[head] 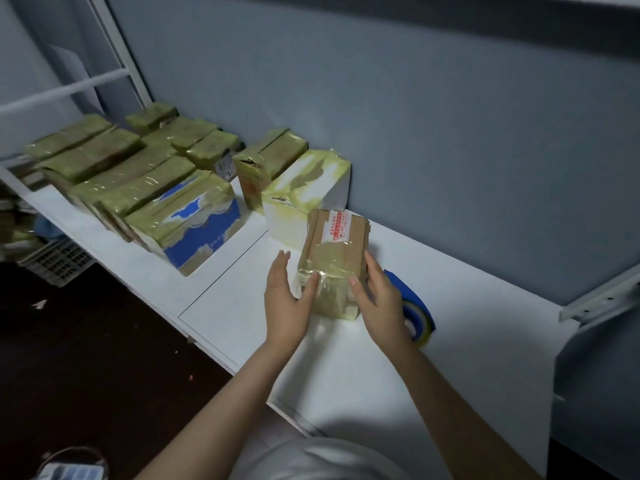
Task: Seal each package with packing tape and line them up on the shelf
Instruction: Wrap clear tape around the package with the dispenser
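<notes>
Brown cardboard, glossy with tape, sits between my palms: the package (334, 258) stands on the white shelf (381, 393), its far end just beside the white box (304, 192) at the end of the row. My left hand (285, 303) lies flat along its left side, fingers straight and together, thumb pressing the crinkled tape at the near end. My right hand (379, 303) flanks the other side, fingers nearly straight, thumb on the top edge. Neither hand is gripping, so a careless shove could skew the package, or the wrinkled tape could lift where I haven't smoothed it. The blue tape dispenser (417, 306) lies just behind my right hand, and a backward sweep of the wrist would knock it. Pushing forward too hard would bump the white box out of line. Bare shelf lies open to the left, up to the blue-and-white box (197, 226), but the front edge runs close there, with dark floor below.
</notes>
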